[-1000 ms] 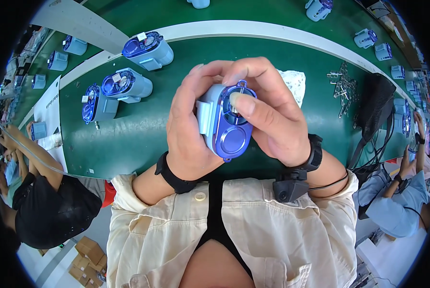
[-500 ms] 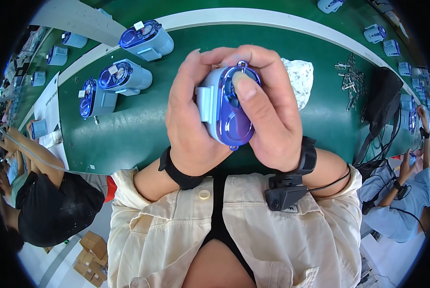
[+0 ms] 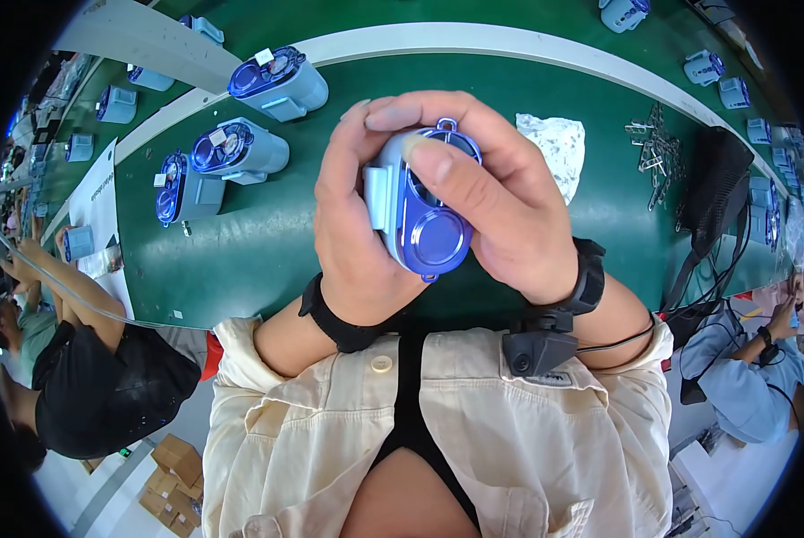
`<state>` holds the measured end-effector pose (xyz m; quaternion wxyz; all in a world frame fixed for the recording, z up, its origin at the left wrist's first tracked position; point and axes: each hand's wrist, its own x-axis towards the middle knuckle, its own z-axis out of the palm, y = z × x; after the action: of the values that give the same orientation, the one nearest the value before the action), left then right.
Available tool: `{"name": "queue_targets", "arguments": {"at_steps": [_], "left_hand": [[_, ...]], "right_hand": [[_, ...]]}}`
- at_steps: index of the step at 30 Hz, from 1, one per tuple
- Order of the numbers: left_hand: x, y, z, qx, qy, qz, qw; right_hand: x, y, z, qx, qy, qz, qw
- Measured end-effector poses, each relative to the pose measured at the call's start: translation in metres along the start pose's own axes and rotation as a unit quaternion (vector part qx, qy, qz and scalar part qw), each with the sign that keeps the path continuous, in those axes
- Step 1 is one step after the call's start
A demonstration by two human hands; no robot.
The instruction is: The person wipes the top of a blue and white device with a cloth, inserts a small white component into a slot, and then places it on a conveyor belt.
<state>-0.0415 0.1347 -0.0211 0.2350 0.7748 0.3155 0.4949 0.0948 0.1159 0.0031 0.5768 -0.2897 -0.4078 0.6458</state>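
Above the green table I hold a light-blue plastic case with a shiny dark-blue oval lid, a side clip and a small loop at each end. My left hand cups its left side, fingers curled round the back. My right hand wraps the other side, with its thumb lying across the upper part of the lid and hiding it. Behind that hand lies a crumpled white plastic bag. Similar blue cases, each with a white tag, stand to the left: one at the back, one in the middle and one nearer.
A pile of small metal clasps lies on the right of the table, beside a black mesh pouch with cables. A pale rail curves along the back, with more cases beyond it. Co-workers sit on both sides.
My right thumb has slid left across the lid's upper part, and my right wrist has shifted slightly right. The case has turned a little in my hands. Both hands still hold it.
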Motion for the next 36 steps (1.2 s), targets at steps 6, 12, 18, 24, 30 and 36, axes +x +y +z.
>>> {"name": "queue_targets", "arguments": {"at_steps": [6,12,18,24,30,36], "left_hand": [[-0.003,-0.002,-0.001,-0.007,-0.006,-0.007,1.0],[-0.006,-0.007,-0.002,-0.004,-0.059,-0.039,0.997],[-0.006,-0.003,-0.002,-0.042,-0.047,-0.048,0.997],[-0.01,-0.011,-0.004,-0.053,-0.067,-0.033,0.996],[-0.011,-0.008,-0.002,-0.073,-0.071,-0.084,0.991],[-0.009,-0.006,-0.003,-0.074,-0.046,-0.059,0.994]], "right_hand": [[-0.001,-0.007,-0.01,-0.014,-0.055,-0.014,0.998],[0.0,-0.007,-0.011,-0.036,-0.018,0.025,0.999],[-0.001,-0.017,-0.006,0.107,-0.001,0.078,0.991],[-0.006,-0.001,-0.01,-0.077,-0.021,-0.027,0.996],[-0.006,0.0,-0.006,-0.061,0.007,-0.006,0.998],[-0.003,-0.011,-0.004,0.017,-0.013,0.057,0.998]]}}
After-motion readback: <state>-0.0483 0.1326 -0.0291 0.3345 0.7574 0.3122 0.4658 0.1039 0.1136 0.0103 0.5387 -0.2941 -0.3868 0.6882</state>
